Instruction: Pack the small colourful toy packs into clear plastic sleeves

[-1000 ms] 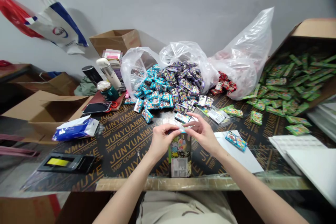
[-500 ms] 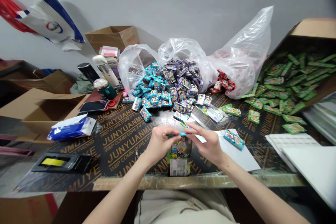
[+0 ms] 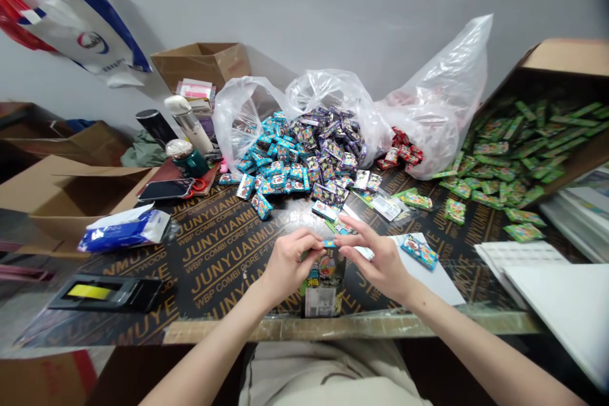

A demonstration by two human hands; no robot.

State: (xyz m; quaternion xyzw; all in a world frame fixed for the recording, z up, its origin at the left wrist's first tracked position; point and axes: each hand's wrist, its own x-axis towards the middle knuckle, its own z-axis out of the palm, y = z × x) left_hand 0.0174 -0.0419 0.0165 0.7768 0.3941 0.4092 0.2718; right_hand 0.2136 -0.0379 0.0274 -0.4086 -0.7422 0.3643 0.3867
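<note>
A dark printed pouch with a pale label near its bottom is held up between my hands at the table's front edge. My left hand pinches its top left with thumb and bent fingers. At the top right, my right hand has thumb and fingertips on the edge, its index finger raised apart. A thin blue strip shows between the fingertips; whether it belongs to the pouch I cannot tell. Just behind lie a clear plastic piece and a blue-and-white packet.
Blue packets, purple packets and red packets spill from clear bags. Green packets spill from a tipped carton. On the right, a blue packet lies on white paper. A phone and blue-white pack are left.
The view has shifted slightly, so most things sit a little further left. My left fingertips have moved slightly right along the pouch's top, closer to my right hand.
</note>
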